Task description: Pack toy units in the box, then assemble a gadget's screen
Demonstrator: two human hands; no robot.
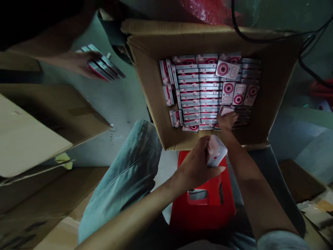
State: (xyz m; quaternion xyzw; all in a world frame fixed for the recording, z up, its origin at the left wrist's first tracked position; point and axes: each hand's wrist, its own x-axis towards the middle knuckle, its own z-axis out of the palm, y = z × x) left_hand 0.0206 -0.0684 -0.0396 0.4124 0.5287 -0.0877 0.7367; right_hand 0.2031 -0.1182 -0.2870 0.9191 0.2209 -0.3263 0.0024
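Right of centre, my left hand (196,168) is half-closed round a glossy pack (215,152), likely light, stiff, slippery, best held edgewise; my right hand (227,121) curls over a pale box (225,110), grip unclear.

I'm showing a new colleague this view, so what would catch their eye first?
Probably the open cardboard box in the upper middle, lined with rows of pink-and-silver packs, with the right hand reaching in. Just below it, a bright red stool shows between the knees, and the left hand holds a shiny pack above it.
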